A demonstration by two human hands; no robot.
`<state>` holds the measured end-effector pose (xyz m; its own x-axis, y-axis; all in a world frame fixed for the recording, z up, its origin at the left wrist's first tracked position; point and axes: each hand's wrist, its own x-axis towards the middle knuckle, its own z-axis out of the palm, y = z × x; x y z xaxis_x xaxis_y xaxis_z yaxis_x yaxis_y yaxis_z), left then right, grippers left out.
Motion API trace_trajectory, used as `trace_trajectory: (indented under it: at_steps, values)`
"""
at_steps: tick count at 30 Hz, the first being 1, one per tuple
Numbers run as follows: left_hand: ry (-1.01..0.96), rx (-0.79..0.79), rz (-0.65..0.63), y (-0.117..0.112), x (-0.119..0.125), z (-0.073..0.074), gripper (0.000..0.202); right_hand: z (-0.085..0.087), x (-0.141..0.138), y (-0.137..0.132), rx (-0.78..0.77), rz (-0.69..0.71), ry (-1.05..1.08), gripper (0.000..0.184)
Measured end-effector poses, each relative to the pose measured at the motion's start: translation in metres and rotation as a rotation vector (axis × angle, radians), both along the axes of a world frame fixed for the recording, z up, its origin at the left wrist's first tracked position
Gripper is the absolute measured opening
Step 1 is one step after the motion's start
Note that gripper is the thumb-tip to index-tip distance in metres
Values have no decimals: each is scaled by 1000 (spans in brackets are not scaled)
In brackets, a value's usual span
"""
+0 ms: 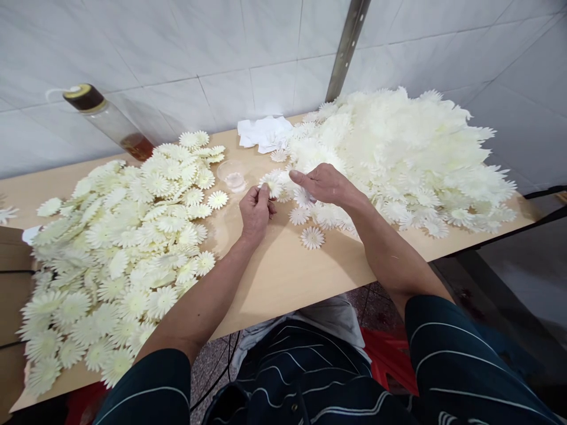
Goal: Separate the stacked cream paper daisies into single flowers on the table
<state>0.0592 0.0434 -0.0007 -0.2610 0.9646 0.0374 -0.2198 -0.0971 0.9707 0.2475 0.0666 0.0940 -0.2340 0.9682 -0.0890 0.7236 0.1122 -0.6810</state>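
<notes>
My left hand (256, 211) is closed, pinching a cream daisy-shaped flower piece (272, 184) between thumb and fingers over the wooden table (274, 271). My right hand (322, 183) is just to the right, fingers curled over a few loose flower pieces (305, 198) at the edge of the big heap; what it grips is hidden. A single flower piece (312, 237) lies on the table in front of both hands.
A spread of flat flower pieces (128, 248) covers the table's left half. A tall heap of them (398, 147) fills the right. A small clear cup (233, 175), a white cloth (264, 133) and a brown-capped bottle (108, 121) stand near the tiled wall.
</notes>
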Motion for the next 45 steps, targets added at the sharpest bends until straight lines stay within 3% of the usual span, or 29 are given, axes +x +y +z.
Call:
trace_trajectory:
  at_steps: [5,9,12,16,19,23,34,40,45]
  values:
    - [19,20,-12,2,0,-3,58,0,17,5,27,11,-157,78]
    - [93,50,-30,2,-1,-7,58,-6,27,8,277,-73,-275,71]
    - [187,82,-55,-1,-1,-9,57,-13,20,9,424,-56,-116,62]
    - [307,151,-57,-4,0,-9,57,-24,-3,7,312,102,81,46]
    - [354,178,-69,-5,1,-10,57,-31,-14,5,244,120,82,55]
    - [362,171,-75,-5,2,-11,58,-35,-18,4,265,61,106,67]
    - [270,152,-106,-1,-1,-14,56,-29,-24,1,275,38,-13,81]
    - [228,133,-55,0,0,-14,59,-19,-23,-2,108,60,20,81]
    - [185,64,-19,2,0,-14,54,-10,-10,-3,55,61,64,74]
